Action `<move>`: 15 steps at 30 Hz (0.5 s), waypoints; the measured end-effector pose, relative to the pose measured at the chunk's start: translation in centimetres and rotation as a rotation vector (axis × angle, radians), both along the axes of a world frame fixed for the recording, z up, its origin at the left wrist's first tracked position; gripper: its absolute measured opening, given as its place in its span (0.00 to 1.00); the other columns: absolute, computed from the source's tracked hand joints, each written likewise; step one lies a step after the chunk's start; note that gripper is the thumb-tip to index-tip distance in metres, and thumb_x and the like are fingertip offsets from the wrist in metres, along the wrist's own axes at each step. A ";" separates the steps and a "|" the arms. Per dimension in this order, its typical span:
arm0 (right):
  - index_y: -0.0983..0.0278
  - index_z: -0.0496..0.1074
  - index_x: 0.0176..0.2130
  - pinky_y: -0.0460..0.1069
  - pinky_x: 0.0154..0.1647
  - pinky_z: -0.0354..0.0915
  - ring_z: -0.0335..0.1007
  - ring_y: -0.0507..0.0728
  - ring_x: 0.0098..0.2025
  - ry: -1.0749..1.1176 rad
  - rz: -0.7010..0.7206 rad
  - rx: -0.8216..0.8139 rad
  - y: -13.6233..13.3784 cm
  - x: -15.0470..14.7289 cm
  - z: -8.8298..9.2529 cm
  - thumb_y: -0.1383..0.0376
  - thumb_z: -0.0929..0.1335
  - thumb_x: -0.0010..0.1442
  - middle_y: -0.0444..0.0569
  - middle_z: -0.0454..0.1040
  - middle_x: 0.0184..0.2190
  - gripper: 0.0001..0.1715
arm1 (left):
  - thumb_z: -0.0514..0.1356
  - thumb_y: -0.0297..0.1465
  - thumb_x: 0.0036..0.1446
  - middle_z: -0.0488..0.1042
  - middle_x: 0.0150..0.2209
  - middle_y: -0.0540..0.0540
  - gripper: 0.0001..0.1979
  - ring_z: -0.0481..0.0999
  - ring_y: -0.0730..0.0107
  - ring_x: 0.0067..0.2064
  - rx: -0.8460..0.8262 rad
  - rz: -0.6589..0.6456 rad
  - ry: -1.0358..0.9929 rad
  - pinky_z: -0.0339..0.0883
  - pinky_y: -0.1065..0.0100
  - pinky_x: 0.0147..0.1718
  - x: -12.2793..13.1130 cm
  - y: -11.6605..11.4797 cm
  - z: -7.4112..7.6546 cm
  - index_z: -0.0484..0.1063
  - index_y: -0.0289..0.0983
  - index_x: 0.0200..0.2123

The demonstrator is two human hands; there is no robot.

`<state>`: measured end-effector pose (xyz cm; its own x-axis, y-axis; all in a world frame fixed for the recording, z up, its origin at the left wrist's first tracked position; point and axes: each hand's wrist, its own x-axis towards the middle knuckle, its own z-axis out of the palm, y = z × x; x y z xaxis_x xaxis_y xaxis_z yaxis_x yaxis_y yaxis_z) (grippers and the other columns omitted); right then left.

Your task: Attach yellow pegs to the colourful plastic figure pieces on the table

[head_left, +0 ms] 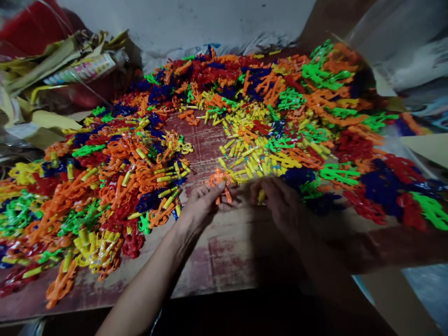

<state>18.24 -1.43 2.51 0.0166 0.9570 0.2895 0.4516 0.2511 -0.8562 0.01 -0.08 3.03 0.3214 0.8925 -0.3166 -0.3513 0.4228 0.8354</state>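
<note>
My left hand (203,199) is closed, thumb on top, on an orange plastic toy figure (218,177) with arms and legs, held just above the table near its front edge. Close by on the right, my right hand (280,198) is slightly smeared by motion and in shadow. Its fingers are pinched on a small yellow tube (261,196), whose lower end shows. Beyond both hands spreads a heap of yellow tubes (259,158), some with blue bands. To the left lies a pile of orange, red, blue and green plastic toys (119,172), several with yellow tubes on them.
The worn reddish table (199,144) backs onto a pale wall (210,23). More coloured toys (329,107) are heaped at the back and right. A red container (35,23), papers and wrapped packaging (80,70) crowd the back left. Plastic sheeting (416,60) hangs at right.
</note>
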 end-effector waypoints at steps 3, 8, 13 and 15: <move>0.59 0.74 0.32 0.49 0.37 0.70 0.74 0.56 0.37 0.062 -0.039 -0.039 -1.4 -0.2 0.2 0.53 0.64 0.66 0.48 0.76 0.32 0.18 | 0.69 0.30 0.53 0.81 0.32 0.38 0.10 0.79 0.69 0.27 -0.097 0.163 -0.140 0.73 0.73 0.30 0.1 0.4 0.3 0.79 0.27 0.34; 0.60 0.74 0.33 0.46 0.16 0.62 0.64 0.51 0.18 0.416 -0.084 -0.115 -2.8 -2.4 -0.6 0.54 0.69 0.62 0.42 0.70 0.20 0.13 | 0.62 0.20 0.57 0.82 0.36 0.36 0.05 0.83 0.61 0.34 -0.206 0.281 -0.238 0.79 0.64 0.40 0.3 0.7 1.1 0.76 0.27 0.38; 0.59 0.78 0.38 0.49 0.26 0.73 0.74 0.54 0.23 0.486 -0.147 -0.063 -3.4 -4.2 -2.3 0.61 0.72 0.58 0.43 0.76 0.22 0.07 | 0.58 0.20 0.61 0.81 0.39 0.35 0.05 0.83 0.60 0.40 -0.333 0.342 -0.313 0.78 0.64 0.44 1.2 -0.2 1.0 0.74 0.28 0.39; 0.58 0.79 0.38 0.51 0.32 0.76 0.77 0.56 0.28 0.435 -0.189 -0.016 -3.5 -4.7 -2.7 0.61 0.72 0.59 0.44 0.77 0.24 0.06 | 0.57 0.21 0.62 0.81 0.41 0.35 0.07 0.83 0.59 0.42 -0.348 0.330 -0.349 0.78 0.64 0.44 1.6 -0.6 0.9 0.73 0.28 0.42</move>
<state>13.50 -4.91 -0.17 0.3073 0.9298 0.2026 0.0866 0.1847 -0.9790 1.58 -0.70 3.90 0.1826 0.8255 -0.5340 -0.7397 0.4731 0.4785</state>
